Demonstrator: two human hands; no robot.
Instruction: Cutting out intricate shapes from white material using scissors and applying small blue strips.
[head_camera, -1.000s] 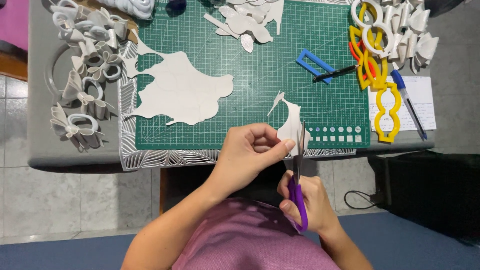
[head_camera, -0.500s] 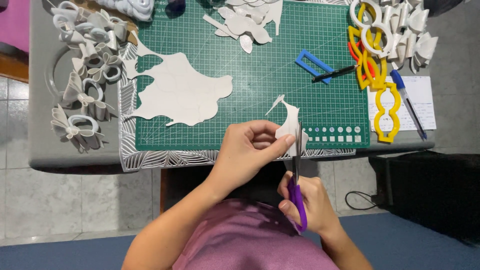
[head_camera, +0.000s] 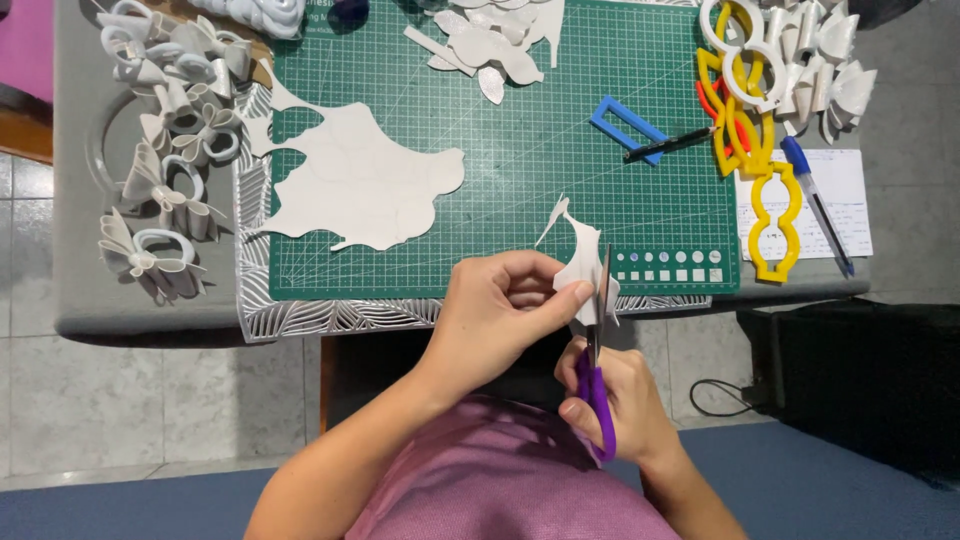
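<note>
Two hands work at the near edge of the grey counter (head_camera: 70, 300). The left hand (head_camera: 495, 315) pinches a small, irregular piece of white sheet material (head_camera: 578, 262) between thumb and fingertips, holding it just over the near edge of the green gridded cutting mat (head_camera: 560, 150). The right hand (head_camera: 615, 400) grips the purple-handled scissors (head_camera: 598, 345), fingers closed through the handle loops; the metal blades point away from the body and lie against the right side of the white piece. Whether the blades are parted cannot be told.

A large white cut-out sheet with a lobed outline (head_camera: 355, 185) lies flat on the left part of the mat. A pile of small white petal-shaped offcuts (head_camera: 495, 40) sits at the mat's far edge. A blue rectangular frame template (head_camera: 622, 125) lies on the right part of the mat, with a black pen (head_camera: 670, 145) touching it. Yellow plastic outline templates (head_camera: 765, 200) lie beside the mat's right edge, near a blue pen (head_camera: 815, 200) resting on a white paper sheet (head_camera: 850, 210). White folded bow shapes with ring loops (head_camera: 160, 150) are grouped on the counter, left of the mat.
</note>
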